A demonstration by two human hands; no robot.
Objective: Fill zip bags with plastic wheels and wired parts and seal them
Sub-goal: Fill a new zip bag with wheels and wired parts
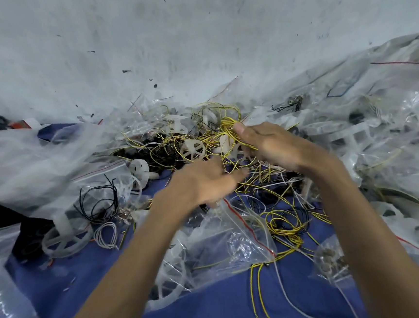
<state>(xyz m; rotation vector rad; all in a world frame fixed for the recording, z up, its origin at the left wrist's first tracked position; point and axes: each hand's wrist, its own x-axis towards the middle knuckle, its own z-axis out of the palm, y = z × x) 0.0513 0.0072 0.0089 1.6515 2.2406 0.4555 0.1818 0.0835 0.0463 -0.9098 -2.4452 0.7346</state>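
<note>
The main risk here was a snag. The coiled bundle of thin yellow insulated wires (pixel 227 128) pinched by the right hand (pixel 270 143) ran down into the loose tangle of yellow, black and white wires (pixel 261 179) on the blue cloth (pixel 216 310). Several strands looked looped through one another, so a firm pull would probably have dragged along neighbouring leads, or the white spoked plastic wheel (pixel 192 149) lying just beside the bundle. A second hazard was the clear zip bag with a red seal stripe (pixel 225 236) under the left wrist. Its mouth looked slack and crumpled, and springy wire pushed into it could uncoil, poke out across the stripe and keep the seal from closing. Thin strands could also slip from a light pinch. The right thumb and fingers were closed narrowly around the bundle's upper loops, thumb on top, with the coil rising just beyond the fingertips and its tails trailing below the palm. The left hand (pixel 200 185) was smeared by motion blur. Its fingers pointed toward the tangle, near the trailing strands, but whether they held a wire or the bag's edge could not be told. The bag lay near both hands, beneath the bundle and nearer the person, not touching it as far as could be seen.
</note>
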